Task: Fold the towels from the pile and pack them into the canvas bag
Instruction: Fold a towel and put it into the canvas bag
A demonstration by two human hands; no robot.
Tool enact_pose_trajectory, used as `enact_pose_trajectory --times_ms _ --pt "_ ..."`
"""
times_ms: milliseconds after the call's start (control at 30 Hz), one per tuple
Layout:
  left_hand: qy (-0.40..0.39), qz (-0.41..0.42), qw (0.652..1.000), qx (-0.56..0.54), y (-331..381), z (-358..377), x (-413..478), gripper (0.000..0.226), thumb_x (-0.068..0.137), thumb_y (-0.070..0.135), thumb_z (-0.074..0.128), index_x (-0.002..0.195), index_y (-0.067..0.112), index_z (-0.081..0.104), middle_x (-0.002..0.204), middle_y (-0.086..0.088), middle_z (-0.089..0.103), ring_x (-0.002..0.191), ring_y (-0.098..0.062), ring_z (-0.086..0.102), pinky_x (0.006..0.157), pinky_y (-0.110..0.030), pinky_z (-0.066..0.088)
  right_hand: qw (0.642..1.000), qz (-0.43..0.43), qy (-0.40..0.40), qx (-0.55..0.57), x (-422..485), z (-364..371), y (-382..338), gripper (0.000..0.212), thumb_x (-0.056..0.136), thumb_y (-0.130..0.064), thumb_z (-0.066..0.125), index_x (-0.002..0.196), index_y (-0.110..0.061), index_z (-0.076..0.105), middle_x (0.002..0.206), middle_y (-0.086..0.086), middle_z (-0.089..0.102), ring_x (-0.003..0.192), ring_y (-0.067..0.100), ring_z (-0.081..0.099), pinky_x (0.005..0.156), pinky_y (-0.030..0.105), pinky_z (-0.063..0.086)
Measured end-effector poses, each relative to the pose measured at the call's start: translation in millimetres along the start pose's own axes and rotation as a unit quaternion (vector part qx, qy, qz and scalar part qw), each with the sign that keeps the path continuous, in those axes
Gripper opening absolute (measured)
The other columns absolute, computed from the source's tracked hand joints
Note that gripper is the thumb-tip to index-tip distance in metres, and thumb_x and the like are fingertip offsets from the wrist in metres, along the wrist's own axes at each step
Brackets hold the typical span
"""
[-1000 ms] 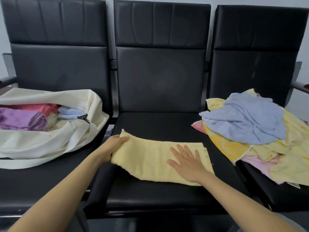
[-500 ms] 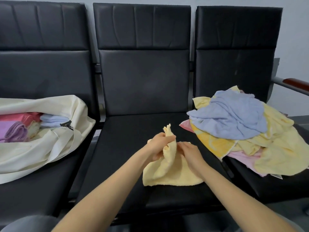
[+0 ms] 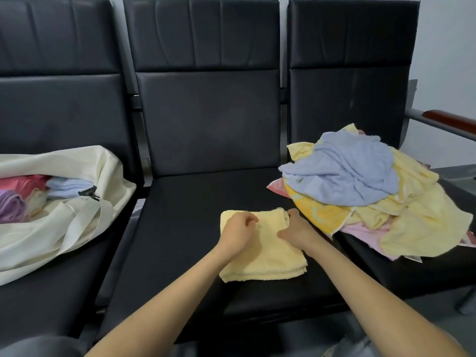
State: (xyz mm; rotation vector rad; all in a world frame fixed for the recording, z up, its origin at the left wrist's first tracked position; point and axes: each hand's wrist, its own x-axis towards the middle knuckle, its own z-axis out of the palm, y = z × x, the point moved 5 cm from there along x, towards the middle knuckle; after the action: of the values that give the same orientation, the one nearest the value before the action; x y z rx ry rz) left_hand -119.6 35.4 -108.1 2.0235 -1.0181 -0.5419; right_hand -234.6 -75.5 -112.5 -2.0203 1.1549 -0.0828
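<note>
— Yellow cloth: how many, and where?
— One folded pale yellow terry towel (image 3: 265, 258), flat on the middle of three black padded seats (image 3: 180, 228), under both hands. The left hand (image 3: 238, 231) rests curled on its far left part; whether it pinches cloth, I cannot tell. The right hand (image 3: 296, 231) pinches its far right corner.
— Elsewhere?
— One cream canvas bag (image 3: 77, 228) on the left seat, four folded towels (image 3: 67, 186) showing inside; one heaped pile of loose towels (image 3: 360, 181) on the right seat.

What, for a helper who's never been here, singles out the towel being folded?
Of three black seats, take the middle seat. A pale yellow towel lies there under the left hand and right hand. Unlike the loose pile beside it and those in the bag, it is one flat folded square.
</note>
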Motion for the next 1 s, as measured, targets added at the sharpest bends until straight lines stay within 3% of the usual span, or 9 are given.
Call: enact_pose_trajectory --times_ms 100,167,267,367,533,600,700,833,1000 --pt "0.04 0.109 0.976 0.187 -15.7 -4.2 -11.0 0.036 0.1 0.022 0.033 0.12 0.01 0.061 0.129 0.002 0.052 0.123 -0.018 0.043 0.101 -0.03 0.038 0.995 -0.001 -0.004 -0.097 -3.6 -0.7 -1.6 0.069 0.092 -0.01 0.056 0.147 -0.007 0.014 0.13 0.013 0.048 0.1 0.021 0.051 0.08 0.031 0.046" --pt "-0.003 0.098 0.961 0.258 -29.0 2.4 -16.3 0.041 0.103 0.028 0.026 0.13 0.012 0.052 0.142 0.0 0.041 0.139 -0.025 0.028 0.114 -0.042 0.025 0.983 -0.024 0.031 -0.178 -8.2 -2.8 -4.1 0.07 0.092 -0.013 0.057 0.148 -0.008 0.014 0.139 0.014 0.04 0.115 0.025 0.048 0.087 0.03 0.044" --pt "-0.069 0.023 0.96 0.27 -45.4 12.7 -23.1 0.05 0.105 0.036 0.016 0.154 0.021 0.016 0.162 0.005 0.003 0.149 -0.018 -0.009 0.121 -0.042 -0.002 0.948 -0.138 0.117 -0.261 -13.0 -1.5 -15.4 0.054 0.1 -0.025 0.047 0.148 -0.014 0.025 0.152 0.009 0.027 0.14 0.025 0.026 0.109 0.032 0.031" --pt "-0.06 0.008 0.957 0.282 -46.1 16.0 -24.0 0.054 0.105 0.038 0.013 0.155 0.02 0.004 0.162 0.007 -0.006 0.147 -0.014 -0.015 0.12 -0.042 -0.007 0.936 -0.235 0.066 -0.255 -16.7 21.2 -24.3 0.049 0.105 -0.035 0.028 0.152 -0.02 0.025 0.161 0.0 0.014 0.149 0.019 0.003 0.119 0.037 0.01" --pt "-0.056 -0.02 0.959 0.278 -50.5 13.2 -26.3 0.058 0.104 0.042 0.011 0.155 0.018 -0.003 0.161 0.007 -0.012 0.146 -0.013 -0.018 0.12 -0.043 -0.009 0.931 -0.184 -0.018 -0.315 -16.7 54.8 1.1 0.092 0.07 -0.07 -0.017 0.154 -0.035 -0.002 0.162 -0.011 -0.01 0.148 0.013 -0.016 0.119 0.043 -0.01" --pt "-0.05 -0.028 0.96 0.275 -53.3 9.5 -28.5 0.06 0.103 0.044 0.011 0.154 0.016 -0.004 0.161 0.006 -0.014 0.146 -0.015 -0.02 0.119 -0.043 -0.01 0.935 -0.165 -0.011 -0.314 -15.8 50.5 9.2 0.084 0.078 -0.071 -0.012 0.154 -0.036 -0.005 0.161 -0.013 -0.012 0.148 0.014 -0.017 0.119 0.045 -0.009" --pt "-0.022 -0.05 0.96 0.274 -56.7 5.7 -31.3 0.063 0.103 0.044 0.013 0.154 0.011 -0.004 0.162 -0.002 -0.011 0.146 -0.02 -0.02 0.119 -0.043 -0.01 0.946 -0.119 0.002 -0.303 -15.3 38.7 23.4 0.063 0.1 -0.055 0.009 0.154 -0.03 -0.01 0.161 -0.009 -0.016 0.148 0.016 -0.016 0.12 0.045 -0.005" --pt "0.049 -0.086 0.947 0.307 -59.2 1.0 -35.5 0.072 0.101 0.051 0.017 0.149 -0.003 0.012 0.161 -0.016 -0.004 0.146 -0.027 -0.021 0.119 -0.044 -0.01 0.956 -0.024 0.042 -0.289 -14.6 23.9 42.6 0.077 0.097 -0.062 0.01 0.154 -0.014 -0.011 0.162 0.006 -0.015 0.148 0.021 -0.015 0.121 0.043 -0.004" --pt "0.071 -0.097 0.956 0.267 -47.8 -4.2 -29.5 0.055 0.098 0.05 0.036 0.124 0.003 0.047 0.155 -0.013 0.017 0.146 -0.029 0.0 0.117 -0.04 0.003 0.951 -0.039 0.119 -0.282 -17.0 13.1 38.8 0.085 0.091 -0.072 0.026 0.148 -0.008 0.026 0.161 0.009 0.008 0.149 0.025 -0.004 0.119 0.045 0.002"
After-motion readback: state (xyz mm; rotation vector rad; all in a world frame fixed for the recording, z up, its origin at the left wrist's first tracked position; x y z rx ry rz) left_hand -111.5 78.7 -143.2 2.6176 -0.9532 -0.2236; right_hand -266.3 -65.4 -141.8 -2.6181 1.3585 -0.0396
